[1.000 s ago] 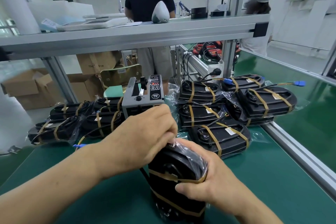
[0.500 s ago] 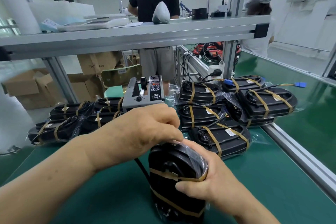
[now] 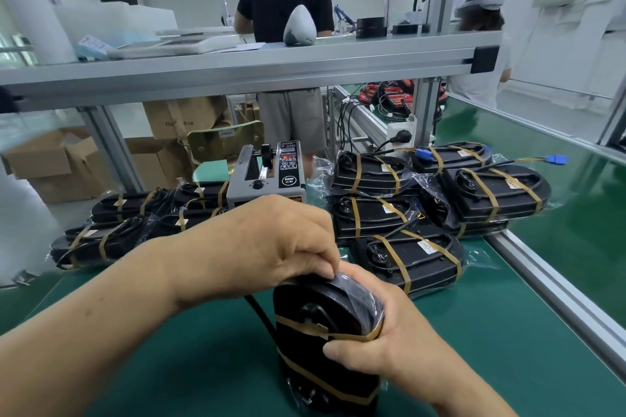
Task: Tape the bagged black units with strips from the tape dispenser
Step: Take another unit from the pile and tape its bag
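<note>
A bagged black unit stands on end on the green mat in front of me, with two brown tape strips round it. My left hand curls over its top and pinches the plastic bag there. My right hand grips the unit's right side, thumb pressed on the upper tape strip. The grey tape dispenser stands just behind my left hand, its lower front hidden by that hand.
Taped bagged units lie stacked at the right and in a pile at the left. An aluminium rail edges the mat on the right. A metal shelf spans overhead. Two people stand beyond the bench.
My left hand has slid a little lower over the unit's top, its fingers folding the bag down. My right hand keeps its grip and the unit stays in place.
</note>
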The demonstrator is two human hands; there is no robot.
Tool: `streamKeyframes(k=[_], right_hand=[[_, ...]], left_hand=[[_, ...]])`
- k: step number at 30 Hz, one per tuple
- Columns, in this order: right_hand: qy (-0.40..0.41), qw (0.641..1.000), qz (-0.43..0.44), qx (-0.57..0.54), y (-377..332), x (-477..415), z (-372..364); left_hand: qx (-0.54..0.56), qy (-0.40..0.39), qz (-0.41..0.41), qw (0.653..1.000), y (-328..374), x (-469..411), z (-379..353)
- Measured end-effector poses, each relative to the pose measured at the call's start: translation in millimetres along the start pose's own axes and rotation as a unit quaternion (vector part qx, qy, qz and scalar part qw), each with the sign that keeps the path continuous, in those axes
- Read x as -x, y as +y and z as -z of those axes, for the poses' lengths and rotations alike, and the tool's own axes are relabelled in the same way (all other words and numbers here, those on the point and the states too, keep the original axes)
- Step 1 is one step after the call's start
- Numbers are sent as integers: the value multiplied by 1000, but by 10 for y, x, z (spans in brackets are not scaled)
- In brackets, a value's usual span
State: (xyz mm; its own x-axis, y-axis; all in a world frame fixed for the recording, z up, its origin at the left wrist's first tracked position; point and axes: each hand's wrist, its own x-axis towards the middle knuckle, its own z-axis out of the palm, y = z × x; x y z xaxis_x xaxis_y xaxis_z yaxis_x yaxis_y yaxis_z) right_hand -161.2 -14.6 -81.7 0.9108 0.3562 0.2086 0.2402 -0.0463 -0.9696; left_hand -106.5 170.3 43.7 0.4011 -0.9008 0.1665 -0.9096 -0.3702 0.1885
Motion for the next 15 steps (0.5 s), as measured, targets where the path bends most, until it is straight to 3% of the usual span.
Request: streamKeyframes(k=[3,8,15], right_hand=[[2,1000,-1,0,-6,4,5],[16,1000,-12,12,-24,12,1],[-33,998,-3,47,-58,40,-131]], left_hand=[[-43,-16,-9,999,52,-24,33],[-159,24,-53,986,157,-90,-27],[-173,114,-54,977,152,-230,70]])
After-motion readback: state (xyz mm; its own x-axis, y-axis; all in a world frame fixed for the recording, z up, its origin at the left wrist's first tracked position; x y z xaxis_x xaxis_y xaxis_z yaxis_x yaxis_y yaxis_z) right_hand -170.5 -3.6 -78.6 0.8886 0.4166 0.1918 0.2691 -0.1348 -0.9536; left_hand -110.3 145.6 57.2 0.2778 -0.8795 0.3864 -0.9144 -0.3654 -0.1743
